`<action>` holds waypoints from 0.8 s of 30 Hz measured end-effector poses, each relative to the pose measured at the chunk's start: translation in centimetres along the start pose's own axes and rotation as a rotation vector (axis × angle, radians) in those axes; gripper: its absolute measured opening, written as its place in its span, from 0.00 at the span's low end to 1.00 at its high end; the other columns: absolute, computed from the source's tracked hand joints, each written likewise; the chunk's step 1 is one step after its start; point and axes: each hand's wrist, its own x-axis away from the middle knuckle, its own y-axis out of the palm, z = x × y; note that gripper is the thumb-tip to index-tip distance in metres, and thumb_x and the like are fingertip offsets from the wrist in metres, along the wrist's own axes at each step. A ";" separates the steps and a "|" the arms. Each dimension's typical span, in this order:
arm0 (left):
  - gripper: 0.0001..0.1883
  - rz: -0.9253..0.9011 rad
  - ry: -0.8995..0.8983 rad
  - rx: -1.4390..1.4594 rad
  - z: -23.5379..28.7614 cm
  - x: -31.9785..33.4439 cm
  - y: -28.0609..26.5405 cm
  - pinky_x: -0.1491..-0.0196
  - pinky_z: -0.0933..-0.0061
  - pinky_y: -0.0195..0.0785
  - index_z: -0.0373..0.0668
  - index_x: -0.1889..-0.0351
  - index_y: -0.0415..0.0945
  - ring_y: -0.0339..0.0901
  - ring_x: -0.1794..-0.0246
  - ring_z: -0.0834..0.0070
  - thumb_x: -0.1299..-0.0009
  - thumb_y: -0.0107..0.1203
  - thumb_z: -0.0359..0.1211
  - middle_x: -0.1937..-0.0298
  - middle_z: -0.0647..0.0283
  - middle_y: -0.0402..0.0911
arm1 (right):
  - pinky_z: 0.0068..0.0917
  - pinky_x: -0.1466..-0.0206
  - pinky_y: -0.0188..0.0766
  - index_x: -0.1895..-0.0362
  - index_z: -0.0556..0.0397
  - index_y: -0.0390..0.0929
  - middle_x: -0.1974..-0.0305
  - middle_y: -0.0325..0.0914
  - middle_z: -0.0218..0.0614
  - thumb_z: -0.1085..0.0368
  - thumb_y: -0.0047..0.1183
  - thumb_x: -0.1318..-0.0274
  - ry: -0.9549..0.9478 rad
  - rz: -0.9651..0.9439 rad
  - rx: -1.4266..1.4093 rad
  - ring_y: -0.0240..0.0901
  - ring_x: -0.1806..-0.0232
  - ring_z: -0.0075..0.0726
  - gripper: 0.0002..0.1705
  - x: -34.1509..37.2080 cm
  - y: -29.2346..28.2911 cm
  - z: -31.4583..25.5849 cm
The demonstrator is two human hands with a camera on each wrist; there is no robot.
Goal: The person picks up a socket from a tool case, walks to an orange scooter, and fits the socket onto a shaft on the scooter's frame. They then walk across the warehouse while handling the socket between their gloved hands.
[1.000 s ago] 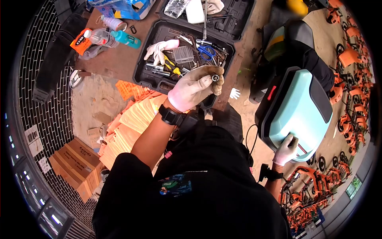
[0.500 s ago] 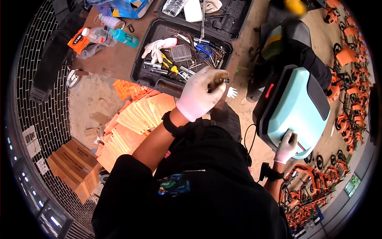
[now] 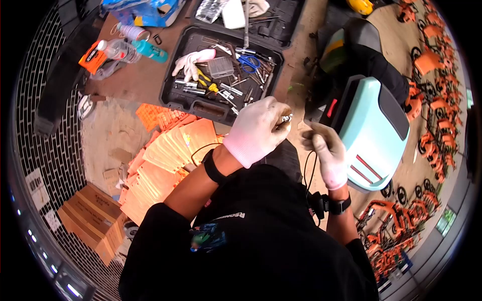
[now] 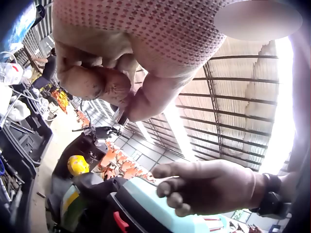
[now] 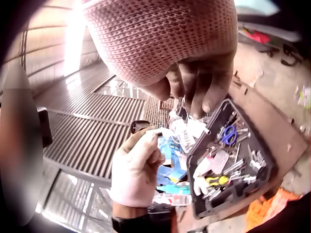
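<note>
In the head view, my gloved left hand [image 3: 257,131] pinches a small metal socket [image 3: 286,118] between thumb and fingers, in front of the tool case. Most of the socket is hidden by the fingertips. To its right, my gloved right hand [image 3: 327,156] is raised, fingers loosely bent and holding nothing, pointing toward the left hand. A teal top box [image 3: 374,133] with a black back pad is beside the right hand. The black tool case [image 3: 175,98] lies open on the table beyond the left hand, with blue-handled scissors [image 3: 249,62], yellow pliers [image 3: 213,87] and several sockets inside.
A spare glove [image 3: 191,62] and a clear plastic box [image 3: 221,67] lie in the case. Bottles [image 3: 120,51] stand at the table's left. Orange packets [image 3: 155,165] are piled below the table edge, near a cardboard box [image 3: 95,215]. Orange bikes [image 3: 432,65] fill the right.
My right hand has left the teal top box and come up and left, close to the left hand. The left hand has turned, still pinching the socket, and shifted slightly.
</note>
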 end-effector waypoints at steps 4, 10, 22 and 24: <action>0.11 -0.104 0.063 0.009 1.4 0.3 0.9 0.68 0.67 0.69 0.39 0.61 0.78 0.75 0.73 0.64 0.41 0.62 0.31 0.72 0.59 0.74 | 0.31 0.46 0.73 0.37 0.65 0.62 0.48 0.73 0.46 0.56 0.47 0.33 0.106 -0.204 -0.358 0.74 0.49 0.37 0.29 0.3 1.7 -0.1; 0.13 -0.210 0.105 0.073 4.4 1.9 3.1 0.68 0.66 0.69 0.38 0.59 0.78 0.76 0.72 0.62 0.41 0.62 0.33 0.72 0.57 0.74 | 0.32 0.42 0.70 0.40 0.66 0.62 0.49 0.73 0.44 0.55 0.49 0.34 0.084 -0.240 -0.743 0.73 0.47 0.37 0.29 3.2 0.6 2.0; 0.15 -0.273 0.189 0.154 11.9 10.1 12.5 0.66 0.73 0.69 0.37 0.55 0.77 0.75 0.71 0.69 0.40 0.61 0.26 0.67 0.59 0.76 | 0.22 0.53 0.68 0.44 0.67 0.69 0.58 0.77 0.36 0.61 0.56 0.39 -0.056 0.025 -0.752 0.71 0.59 0.24 0.25 16.6 -6.1 7.6; 0.15 -0.267 0.169 0.148 13.1 12.0 13.6 0.66 0.73 0.69 0.37 0.54 0.77 0.75 0.71 0.68 0.40 0.61 0.26 0.66 0.59 0.76 | 0.21 0.52 0.68 0.45 0.66 0.70 0.59 0.77 0.36 0.61 0.56 0.39 -0.073 0.045 -0.733 0.71 0.58 0.23 0.24 18.9 -6.9 7.4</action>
